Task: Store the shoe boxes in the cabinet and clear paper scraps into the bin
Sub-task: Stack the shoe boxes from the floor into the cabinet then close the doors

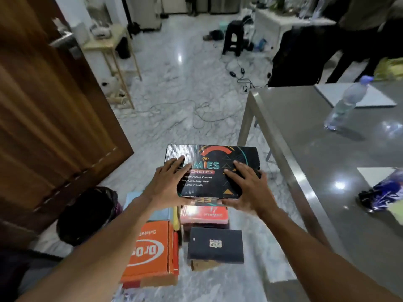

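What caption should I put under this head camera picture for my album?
The left hand and right hand hold a black shoe box over other boxes on the floor.

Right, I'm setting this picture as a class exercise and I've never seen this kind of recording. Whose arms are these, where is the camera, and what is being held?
There is no machine here. A person wears one camera on the head, looking forward and down, so the two bare arms are their own. The left hand and right hand grip a black shoe box, fingers spread on its lid, thumbs at its near edge. Below it on the marble floor lie more boxes: an orange box, a red box and a dark box. To the right stands a grey table with a water bottle on it. To the left are a wooden door and what looks like a dark round bin.
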